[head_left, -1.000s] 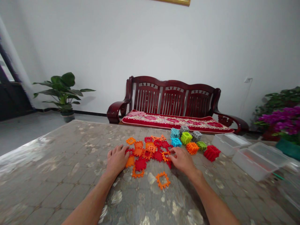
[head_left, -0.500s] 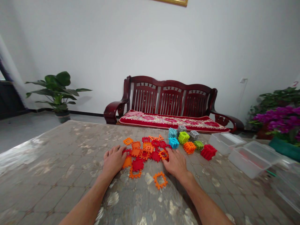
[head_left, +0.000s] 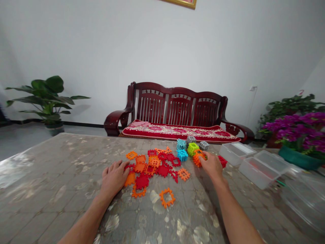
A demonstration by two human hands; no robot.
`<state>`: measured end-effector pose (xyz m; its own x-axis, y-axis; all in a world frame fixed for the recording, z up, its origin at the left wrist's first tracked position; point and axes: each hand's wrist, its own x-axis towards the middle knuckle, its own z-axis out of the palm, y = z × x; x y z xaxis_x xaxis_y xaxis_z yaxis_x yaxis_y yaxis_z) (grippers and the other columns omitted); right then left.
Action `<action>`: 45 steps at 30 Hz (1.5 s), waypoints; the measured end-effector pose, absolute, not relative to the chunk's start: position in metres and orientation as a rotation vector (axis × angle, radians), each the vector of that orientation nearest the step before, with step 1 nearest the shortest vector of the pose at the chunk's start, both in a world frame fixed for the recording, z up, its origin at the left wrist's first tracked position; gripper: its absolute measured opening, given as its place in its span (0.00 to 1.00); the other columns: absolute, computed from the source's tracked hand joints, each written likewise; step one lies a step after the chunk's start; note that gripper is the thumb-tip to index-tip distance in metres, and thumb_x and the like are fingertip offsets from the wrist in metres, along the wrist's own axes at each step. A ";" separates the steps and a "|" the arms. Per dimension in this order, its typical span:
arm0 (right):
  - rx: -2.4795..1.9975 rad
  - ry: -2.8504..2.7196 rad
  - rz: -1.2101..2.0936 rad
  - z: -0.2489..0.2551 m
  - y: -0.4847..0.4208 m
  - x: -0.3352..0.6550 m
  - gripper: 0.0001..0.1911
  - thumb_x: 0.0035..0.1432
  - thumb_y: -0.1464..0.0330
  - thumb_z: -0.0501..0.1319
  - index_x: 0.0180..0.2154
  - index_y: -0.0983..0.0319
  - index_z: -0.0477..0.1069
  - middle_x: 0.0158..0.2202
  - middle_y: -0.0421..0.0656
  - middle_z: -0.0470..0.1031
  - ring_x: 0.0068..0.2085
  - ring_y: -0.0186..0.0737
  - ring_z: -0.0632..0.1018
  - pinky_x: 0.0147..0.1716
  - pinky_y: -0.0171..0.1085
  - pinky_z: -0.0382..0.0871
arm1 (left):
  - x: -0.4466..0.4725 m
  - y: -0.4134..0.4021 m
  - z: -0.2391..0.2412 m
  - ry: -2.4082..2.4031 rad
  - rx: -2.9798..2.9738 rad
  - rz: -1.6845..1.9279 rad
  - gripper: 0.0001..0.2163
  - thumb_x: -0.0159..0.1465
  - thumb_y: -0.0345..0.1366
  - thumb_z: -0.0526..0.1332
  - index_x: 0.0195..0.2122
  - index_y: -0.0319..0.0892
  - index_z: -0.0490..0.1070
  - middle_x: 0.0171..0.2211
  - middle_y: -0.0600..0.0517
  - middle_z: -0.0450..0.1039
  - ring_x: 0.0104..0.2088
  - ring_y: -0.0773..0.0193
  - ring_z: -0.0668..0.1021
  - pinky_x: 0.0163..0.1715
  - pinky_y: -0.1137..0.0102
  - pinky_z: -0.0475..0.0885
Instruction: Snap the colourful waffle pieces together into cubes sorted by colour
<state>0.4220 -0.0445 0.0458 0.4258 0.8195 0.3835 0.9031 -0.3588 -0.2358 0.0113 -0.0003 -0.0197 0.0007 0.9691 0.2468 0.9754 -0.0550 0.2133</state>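
Observation:
My left hand [head_left: 114, 177] lies flat with fingers spread at the left edge of a loose spread of red and orange interlocking puzzle tiles. Its fingertips are beside a solid orange tile [head_left: 130, 179] and a red tile [head_left: 142, 181]. On the right, my right hand [head_left: 212, 164] pinches an orange frame tile [head_left: 200, 154] at the stack of orange tiles [head_left: 196, 161]. The fingers hide part of that stack. An orange window tile [head_left: 184, 174] lies between the hands, and an orange square frame [head_left: 167, 197] lies apart, nearer me.
Blue [head_left: 182, 155], lime green [head_left: 193, 148] and grey [head_left: 203, 145] tile stacks stand behind my right hand; a red stack [head_left: 222, 161] is partly hidden. Clear plastic boxes [head_left: 262, 171] and a flower pot [head_left: 299, 158] stand at right. A wooden bench [head_left: 177, 105] is beyond the table.
My right hand has moved right from the loose tiles to the orange stack, carrying the orange frame tile. My left hand stays beside the tiles. The view has turned slightly right.

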 end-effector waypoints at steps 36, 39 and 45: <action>-1.406 -2.621 0.629 0.036 -0.072 0.308 0.24 0.39 0.64 0.73 0.41 0.59 0.73 0.40 0.39 0.72 0.40 0.38 0.71 0.34 0.32 0.61 | 0.013 -0.002 -0.016 -2.181 -2.207 -0.531 0.19 0.68 0.41 0.49 0.57 0.49 0.71 0.61 0.45 0.68 0.63 0.53 0.67 0.62 0.53 0.55; -1.496 -2.483 0.692 0.035 -0.070 0.308 0.23 0.37 0.67 0.73 0.39 0.59 0.72 0.36 0.37 0.73 0.35 0.35 0.71 0.30 0.31 0.58 | 0.014 -0.002 -0.016 -2.179 -2.208 -0.539 0.19 0.68 0.40 0.49 0.56 0.50 0.72 0.61 0.45 0.68 0.63 0.53 0.67 0.62 0.52 0.55; -1.566 -1.952 0.792 0.024 -0.049 0.326 0.08 0.43 0.73 0.66 0.29 0.61 0.71 0.26 0.35 0.73 0.28 0.32 0.72 0.25 0.29 0.59 | 0.014 -0.003 -0.016 -2.184 -2.211 -0.544 0.19 0.68 0.40 0.49 0.57 0.50 0.71 0.61 0.45 0.68 0.63 0.54 0.67 0.62 0.52 0.55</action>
